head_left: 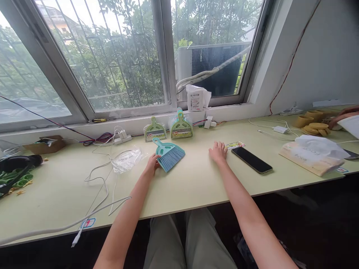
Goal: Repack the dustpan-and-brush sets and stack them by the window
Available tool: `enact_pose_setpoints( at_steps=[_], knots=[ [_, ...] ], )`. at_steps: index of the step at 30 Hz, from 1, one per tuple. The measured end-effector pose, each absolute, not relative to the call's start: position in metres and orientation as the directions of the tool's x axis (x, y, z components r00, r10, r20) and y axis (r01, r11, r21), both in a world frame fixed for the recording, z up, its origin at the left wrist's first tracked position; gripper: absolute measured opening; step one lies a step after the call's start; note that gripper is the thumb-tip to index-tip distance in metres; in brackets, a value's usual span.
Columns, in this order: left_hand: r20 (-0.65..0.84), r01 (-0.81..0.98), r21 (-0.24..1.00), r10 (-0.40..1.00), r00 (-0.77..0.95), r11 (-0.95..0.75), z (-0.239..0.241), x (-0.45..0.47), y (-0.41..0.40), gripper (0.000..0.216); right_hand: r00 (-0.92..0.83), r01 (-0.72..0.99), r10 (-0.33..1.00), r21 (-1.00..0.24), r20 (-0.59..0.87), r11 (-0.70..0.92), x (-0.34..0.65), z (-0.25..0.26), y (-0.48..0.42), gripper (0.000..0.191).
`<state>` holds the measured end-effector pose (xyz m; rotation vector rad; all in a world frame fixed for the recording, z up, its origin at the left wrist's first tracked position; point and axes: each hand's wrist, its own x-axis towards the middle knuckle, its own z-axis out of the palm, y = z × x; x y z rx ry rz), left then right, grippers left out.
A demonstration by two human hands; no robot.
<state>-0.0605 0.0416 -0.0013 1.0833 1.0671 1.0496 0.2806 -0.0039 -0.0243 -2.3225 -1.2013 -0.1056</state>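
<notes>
A teal mini dustpan (pixel 161 144) with a blue-bristled brush (pixel 171 158) set in it lies slanted on the table. My left hand (pixel 152 163) grips its left edge, thumb and fingers around the rim. Right of it, my right hand (pixel 218 152) rests palm down on the tabletop, fingers stretched forward and nothing seen in them. Beside those fingertips is a colourful printed card (pixel 235 145); whether they touch it I cannot tell. A crumpled clear plastic bag (pixel 127 158) lies left of my left hand.
Wrapped green dustpan sets (pixel 181 129) stand against the sill, with another set (pixel 155 130) beside them. A phone (pixel 251 160) and a tissue pack (pixel 311 157) lie to the right. White cables (pixel 105 183) trail across the left. Another person's hand (pixel 343 115) is at far right.
</notes>
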Motion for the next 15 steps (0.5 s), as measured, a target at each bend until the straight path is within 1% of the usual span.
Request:
enact_pose_setpoints(
  at_steps=[3,6,8,10,13,15],
  knots=[
    [-0.147,-0.105,0.981,0.979,0.143,0.163,-0.001,-0.063,0.045,0.025,0.675,0.724,0.709,-0.369,0.205,-0.583,0.297,-0.035,-0.004,0.06],
    [-0.161,-0.084,0.981,0.976,0.145,0.174,-0.002,-0.062,0.045,0.026,0.662,0.729,0.731,-0.371,0.166,-0.576,0.294,-0.035,-0.004,0.054],
    [-0.156,-0.088,0.981,0.975,0.155,0.171,-0.003,-0.061,0.045,0.026,0.581,0.778,0.797,-0.399,0.164,-0.485,0.284,-0.031,-0.002,0.048],
    [-0.149,-0.1,0.981,0.976,0.16,0.166,-0.004,-0.061,0.046,0.025,0.464,0.829,0.87,-0.429,0.167,-0.359,0.269,-0.027,0.0,0.042],
    [-0.142,-0.108,0.981,0.977,0.16,0.161,-0.005,-0.061,0.047,0.023,0.355,0.86,0.918,-0.447,0.176,-0.247,0.243,-0.022,0.004,0.032],
    [-0.149,-0.102,0.981,0.976,0.159,0.166,-0.005,-0.062,0.047,0.023,0.299,0.866,0.93,-0.471,0.214,-0.17,0.23,-0.019,0.005,0.028]
  ],
)
